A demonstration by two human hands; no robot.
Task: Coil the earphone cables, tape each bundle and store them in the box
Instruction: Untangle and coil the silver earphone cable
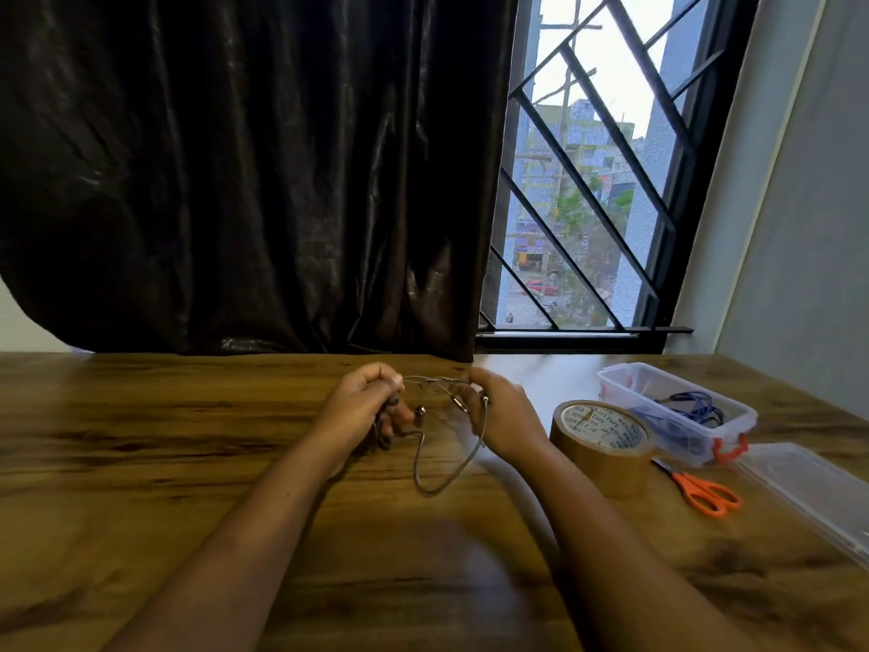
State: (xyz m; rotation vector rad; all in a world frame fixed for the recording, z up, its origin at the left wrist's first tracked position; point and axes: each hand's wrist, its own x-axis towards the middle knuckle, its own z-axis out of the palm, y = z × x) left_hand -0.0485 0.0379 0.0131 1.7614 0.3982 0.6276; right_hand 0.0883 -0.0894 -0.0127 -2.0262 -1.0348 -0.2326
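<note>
A dark grey earphone cable [425, 482] is held between both hands above the wooden table [164, 463]. My left hand [364, 402] is closed on one end, where coiled loops and an earbud show below the fingers. My right hand [498, 411] pinches the other part, and strands run taut between the two hands. A slack loop hangs down to the tabletop. To the right stands a clear plastic box [611, 378] with orange clips, and a blue cable [691, 407] lies inside it. A roll of brown tape [604, 451] stands beside the box.
Orange-handled scissors [705, 494] lie right of the tape. The box's clear lid [809, 491] rests at the table's right edge. A dark curtain [235, 181] and a barred window [588, 181] stand behind the table's far edge.
</note>
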